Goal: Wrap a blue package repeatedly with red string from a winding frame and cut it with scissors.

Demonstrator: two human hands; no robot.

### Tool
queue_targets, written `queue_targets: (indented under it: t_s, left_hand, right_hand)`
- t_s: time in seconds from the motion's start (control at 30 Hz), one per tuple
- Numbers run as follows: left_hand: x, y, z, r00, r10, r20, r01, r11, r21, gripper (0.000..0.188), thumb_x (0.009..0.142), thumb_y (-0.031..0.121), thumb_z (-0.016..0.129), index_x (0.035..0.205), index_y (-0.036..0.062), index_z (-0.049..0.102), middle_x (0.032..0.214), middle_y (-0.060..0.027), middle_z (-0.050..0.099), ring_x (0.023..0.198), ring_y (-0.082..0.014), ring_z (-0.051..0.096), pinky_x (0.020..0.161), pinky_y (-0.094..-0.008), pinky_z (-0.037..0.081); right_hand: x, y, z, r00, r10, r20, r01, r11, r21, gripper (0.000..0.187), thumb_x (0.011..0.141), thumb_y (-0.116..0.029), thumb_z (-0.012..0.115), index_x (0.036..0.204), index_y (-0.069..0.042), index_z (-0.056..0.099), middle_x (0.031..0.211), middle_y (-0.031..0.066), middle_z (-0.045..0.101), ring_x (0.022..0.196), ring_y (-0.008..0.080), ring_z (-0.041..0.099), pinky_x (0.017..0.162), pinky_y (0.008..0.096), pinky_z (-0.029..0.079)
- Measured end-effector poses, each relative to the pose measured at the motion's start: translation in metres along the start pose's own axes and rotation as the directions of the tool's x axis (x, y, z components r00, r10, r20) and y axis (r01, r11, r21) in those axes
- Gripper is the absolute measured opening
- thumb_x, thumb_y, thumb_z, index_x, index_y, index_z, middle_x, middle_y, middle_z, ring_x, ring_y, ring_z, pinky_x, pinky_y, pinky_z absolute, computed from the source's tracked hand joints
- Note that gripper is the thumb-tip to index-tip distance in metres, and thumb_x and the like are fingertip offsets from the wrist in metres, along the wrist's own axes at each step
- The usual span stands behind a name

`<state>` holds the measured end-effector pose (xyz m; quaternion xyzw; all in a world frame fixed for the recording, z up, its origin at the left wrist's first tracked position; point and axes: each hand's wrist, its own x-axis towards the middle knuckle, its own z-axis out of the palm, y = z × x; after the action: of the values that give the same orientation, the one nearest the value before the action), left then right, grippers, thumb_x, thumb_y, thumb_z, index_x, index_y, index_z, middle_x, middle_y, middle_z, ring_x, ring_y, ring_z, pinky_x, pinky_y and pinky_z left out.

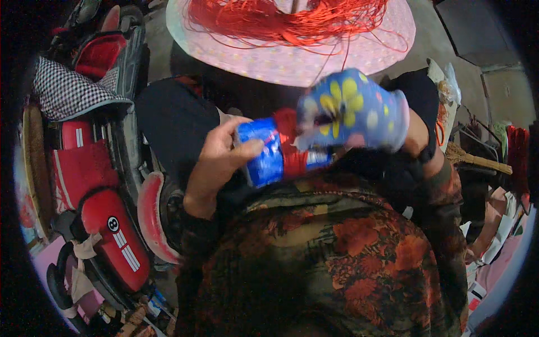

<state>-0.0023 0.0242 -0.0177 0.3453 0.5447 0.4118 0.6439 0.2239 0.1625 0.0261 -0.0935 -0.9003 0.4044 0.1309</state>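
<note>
My left hand (222,154) is bare and wraps round one end of a shiny blue packet (259,163), its thumb lying on top. Red cord (289,140) is wound in a thick band about the packet's middle. My right hand (353,112), in a blue glove with yellow flowers, is curled closed over the packet's other end and blurred by motion. A thin strand runs from the glove up to a tangled red skein (286,25). That skein lies on a round, pale pink covered disc (281,66) in front of me.
Left of me stands a red motor scooter (115,236) with a checked cloth (78,90) over part of it. To the right lie a straw broom (477,160), an orange-handled tool (440,133) and a hanging red bundle (517,160). My dark-trousered knees flank the work.
</note>
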Motion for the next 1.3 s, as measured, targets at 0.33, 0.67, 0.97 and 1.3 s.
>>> queue_targets:
  t_s: [0.33, 0.67, 0.97, 1.3]
  left_hand:
    - [-0.016, 0.011, -0.009, 0.97, 0.237, 0.062, -0.193, 0.896, -0.4, 0.034, 0.087, 0.019, 0.06, 0.116, 0.0013, 0.058, 0.101, -0.007, 0.065, 0.088, -0.019, 0.064, 0.08, -0.0332, 0.054]
    - [-0.003, -0.009, -0.009, 1.0, 0.006, -0.022, -0.005, 0.999, 0.047, 0.039, 0.08, 0.02, 0.071, 0.111, 0.0007, 0.058, 0.096, -0.0029, 0.062, 0.086, -0.0098, 0.058, 0.08, -0.0269, 0.048]
    - [-0.013, 0.001, -0.003, 0.959, 0.188, -0.213, -0.281, 0.741, -0.61, 0.059, 0.086, 0.033, 0.061, 0.133, 0.0003, 0.044, 0.124, -0.0125, 0.057, 0.112, -0.0241, 0.059, 0.095, -0.0396, 0.048]
    - [-0.006, 0.003, 0.004, 0.979, -0.098, 0.179, 0.105, 0.994, -0.034, 0.048, 0.076, 0.028, 0.075, 0.112, 0.0005, 0.058, 0.095, -0.003, 0.062, 0.088, -0.01, 0.058, 0.081, -0.0271, 0.049]
  right_hand:
    - [-0.037, 0.042, 0.052, 0.919, 0.391, -0.048, -0.31, 0.793, 0.524, 0.026, 0.098, -0.024, 0.05, 0.099, -0.002, 0.063, 0.088, 0.0088, 0.066, 0.079, 0.0207, 0.064, 0.073, 0.0315, 0.052]
    - [-0.004, -0.002, 0.006, 0.99, -0.054, -0.131, 0.044, 0.996, -0.077, 0.014, 0.084, -0.021, 0.067, 0.082, -0.007, 0.066, 0.072, 0.0101, 0.064, 0.064, 0.0253, 0.063, 0.06, 0.034, 0.05]
    - [-0.033, 0.026, 0.051, 0.939, 0.34, 0.057, -0.328, 0.833, 0.446, 0.02, 0.094, -0.021, 0.058, 0.098, -0.002, 0.063, 0.085, 0.0094, 0.067, 0.074, 0.0214, 0.065, 0.07, 0.0301, 0.052]
    - [-0.005, 0.004, 0.002, 0.984, 0.174, -0.039, -0.162, 0.963, 0.215, 0.021, 0.085, -0.024, 0.069, 0.088, -0.004, 0.065, 0.069, 0.004, 0.063, 0.064, 0.0117, 0.059, 0.062, 0.0281, 0.048]
